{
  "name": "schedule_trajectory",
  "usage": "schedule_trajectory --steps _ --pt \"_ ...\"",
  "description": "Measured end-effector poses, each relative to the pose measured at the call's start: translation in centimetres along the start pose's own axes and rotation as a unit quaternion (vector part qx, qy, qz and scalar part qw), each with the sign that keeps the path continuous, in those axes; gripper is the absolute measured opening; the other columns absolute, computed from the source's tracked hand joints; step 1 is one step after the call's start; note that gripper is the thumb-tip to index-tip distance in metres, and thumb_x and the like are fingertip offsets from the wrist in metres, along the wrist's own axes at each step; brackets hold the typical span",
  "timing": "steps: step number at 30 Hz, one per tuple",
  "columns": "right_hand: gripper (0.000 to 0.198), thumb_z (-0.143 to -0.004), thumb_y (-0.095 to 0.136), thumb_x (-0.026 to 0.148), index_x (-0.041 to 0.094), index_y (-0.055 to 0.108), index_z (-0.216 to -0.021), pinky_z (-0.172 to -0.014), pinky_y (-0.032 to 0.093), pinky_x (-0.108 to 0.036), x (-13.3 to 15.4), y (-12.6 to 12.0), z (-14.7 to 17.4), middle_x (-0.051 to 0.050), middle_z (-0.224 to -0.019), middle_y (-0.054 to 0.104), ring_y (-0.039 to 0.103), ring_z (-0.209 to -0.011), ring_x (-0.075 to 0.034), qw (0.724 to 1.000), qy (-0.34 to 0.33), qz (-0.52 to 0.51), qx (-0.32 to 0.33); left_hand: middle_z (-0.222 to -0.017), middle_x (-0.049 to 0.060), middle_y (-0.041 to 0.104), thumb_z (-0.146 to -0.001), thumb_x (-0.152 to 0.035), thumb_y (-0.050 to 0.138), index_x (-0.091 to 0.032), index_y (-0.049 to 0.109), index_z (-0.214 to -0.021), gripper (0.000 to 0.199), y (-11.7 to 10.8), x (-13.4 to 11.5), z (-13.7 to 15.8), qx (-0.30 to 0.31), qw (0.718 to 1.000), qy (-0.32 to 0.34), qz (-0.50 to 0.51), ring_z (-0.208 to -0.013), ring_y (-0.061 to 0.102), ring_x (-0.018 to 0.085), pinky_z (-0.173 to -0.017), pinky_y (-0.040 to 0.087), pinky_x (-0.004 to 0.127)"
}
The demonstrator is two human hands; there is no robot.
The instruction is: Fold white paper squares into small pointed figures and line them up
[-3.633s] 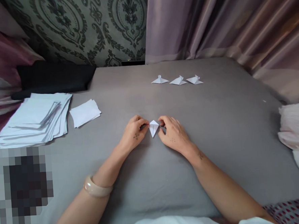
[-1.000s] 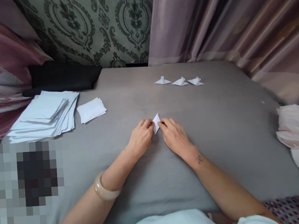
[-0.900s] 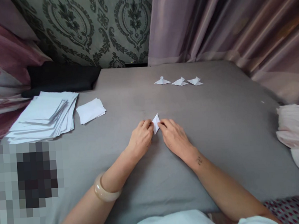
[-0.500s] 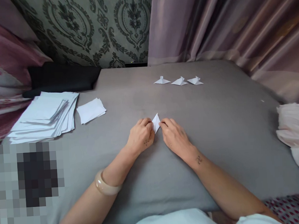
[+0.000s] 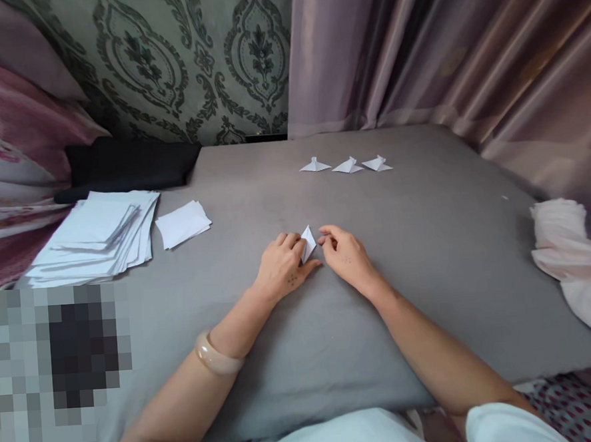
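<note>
One small folded white paper lies on the grey cloth between the hands, its long axis running near to far, far tip leaning slightly right. The left hand is nearer, fingers bunched over its left edge, any pinch hidden, thumb stretched out; the right hand poises just beside its right corner, fingers loosely curled, slightly parted.

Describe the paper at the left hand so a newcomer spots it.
On the grey cloth, find the left hand. The paper pokes from it toward the right hand: a small, compact white diamond, unlike the three winged figures beyond.
</note>
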State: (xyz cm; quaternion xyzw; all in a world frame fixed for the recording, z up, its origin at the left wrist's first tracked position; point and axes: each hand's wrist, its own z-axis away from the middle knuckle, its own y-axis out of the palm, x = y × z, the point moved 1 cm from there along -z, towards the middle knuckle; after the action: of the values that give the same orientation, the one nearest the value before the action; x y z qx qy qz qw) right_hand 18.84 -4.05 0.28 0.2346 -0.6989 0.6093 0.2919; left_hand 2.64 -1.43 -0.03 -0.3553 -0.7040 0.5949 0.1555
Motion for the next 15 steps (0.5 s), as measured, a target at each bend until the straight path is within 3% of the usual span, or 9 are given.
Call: schedule_trajectory --steps 4,7,11,13,15 --pt "0.030 -0.079 0.047 0.010 0.019 0.059 -0.106 -0.078 0.053 -0.033 -0.8 0.7 -0.4 -0.005 -0.088 0.074 0.069 -0.082 -0.017 0.987 0.056 -0.149 0.024 -0.106 0.011 0.065 -0.091 -0.039 0.050 -0.016 0.063 -0.101 0.028 0.3 0.0 0.0 -0.027 1.000 -0.012 -0.005 -0.091 0.055 0.023 -0.077 0.048 0.033" --pt "0.028 -0.078 0.048 0.013 0.018 0.056 -0.105 -0.072 0.054 -0.031 -0.6 1.1 -0.6 -0.005 -0.087 0.073 0.069 -0.078 -0.015 0.961 0.100 -0.256 0.020 -0.100 0.010 0.068 -0.091 -0.026 0.046 -0.016 0.065 -0.097 0.023 0.2 0.0 0.1 -0.045 0.999 -0.024 0.007 -0.089 0.057 0.022 -0.075 0.047 0.031" --pt "0.026 -0.076 0.051 0.018 0.018 0.055 -0.102 -0.070 0.054 -0.030 -0.1 1.4 -0.8 -0.006 -0.091 0.069 0.067 -0.081 -0.015 0.934 0.120 -0.334 -0.032 -0.084 0.007 0.070 -0.091 -0.027 0.043 -0.016 0.069 -0.088 0.029 -0.3 0.2 -0.2 -0.075 0.982 -0.111 0.132 -0.077 0.060 0.018 -0.071 0.044 0.028" --pt "0.029 -0.073 0.057 0.021 0.018 0.054 -0.102 -0.072 0.054 -0.031 0.0 1.3 -0.8 -0.007 -0.096 0.067 0.065 -0.083 -0.016 0.933 0.122 -0.328 -0.082 -0.073 0.004 0.067 -0.089 -0.032 0.045 -0.015 0.071 -0.084 0.032 -0.4 0.5 -0.4 -0.082 0.940 -0.194 0.268 -0.067 0.058 0.015 -0.063 0.043 0.025" --pt "0.035 -0.071 0.063 0.027 0.018 0.053 -0.103 -0.074 0.053 -0.032 0.3 1.4 -0.7 -0.008 -0.101 0.065 0.064 -0.085 -0.016 0.925 0.134 -0.343 -0.095 -0.069 0.003 0.065 -0.086 -0.036 0.049 -0.014 0.071 -0.082 0.032 -0.4 0.6 -0.7 -0.090 0.858 -0.273 0.426 -0.062 0.056 0.013 -0.058 0.041 0.022"
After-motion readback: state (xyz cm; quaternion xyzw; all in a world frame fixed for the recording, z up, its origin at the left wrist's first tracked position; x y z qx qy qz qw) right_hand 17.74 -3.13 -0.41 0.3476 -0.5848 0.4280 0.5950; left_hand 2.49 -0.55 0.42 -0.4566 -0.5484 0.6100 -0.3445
